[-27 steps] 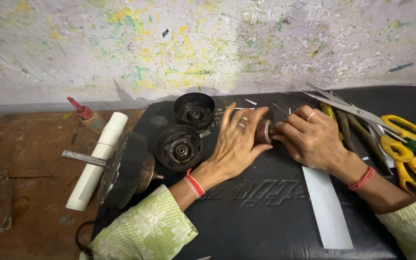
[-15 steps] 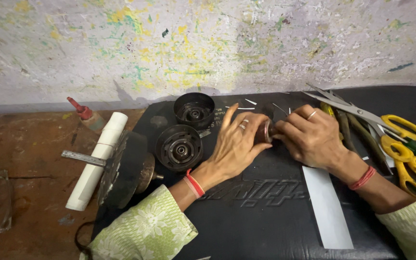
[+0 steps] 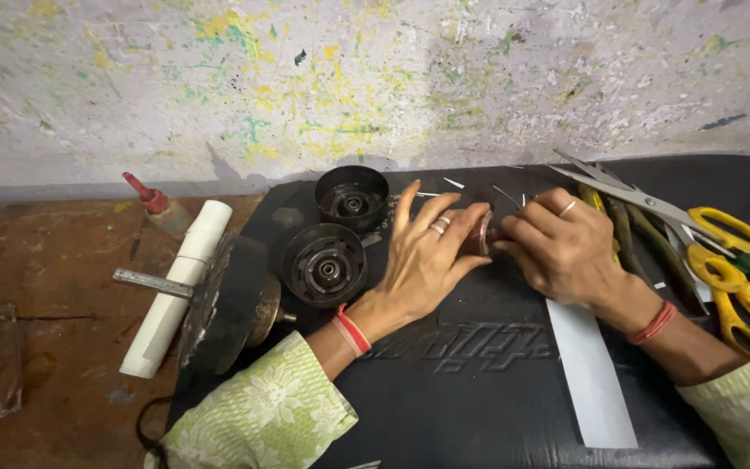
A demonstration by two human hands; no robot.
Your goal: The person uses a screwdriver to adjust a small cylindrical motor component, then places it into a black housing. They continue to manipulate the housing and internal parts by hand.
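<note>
Head view. The left hand [image 3: 423, 260] and the right hand [image 3: 557, 247] meet over the black padded surface [image 3: 479, 391], both closed on a small pinkish metal disc on a short dark stem [image 3: 485, 233], which sits between their fingertips just above the centre of the surface. Compared with the pictures 0.9 s and 0.5 s earlier, almost nothing has changed: both hands hold the same pose, the left index finger is raised slightly straighter, and no object on the surface has shifted. This suggests slow, fine work on the disc rather than a transfer.

At 9 o'clock of the left hand lie 2 round black ribbed motor housings [image 3: 325, 265]; further toward 9 o'clock are a dark flat grinding wheel on a steel shaft [image 3: 219, 300] and a white paper roll [image 3: 175, 287]. At 3 o'clock of the right hand lie yellow-handled scissors [image 3: 722, 239], and at 5 o'clock a white paper strip [image 3: 592, 373].

Hidden or unclear: most of the disc is covered by the fingers, so its full shape and the grip on its far side cannot be told. The scissors at the right edge are cut off.
</note>
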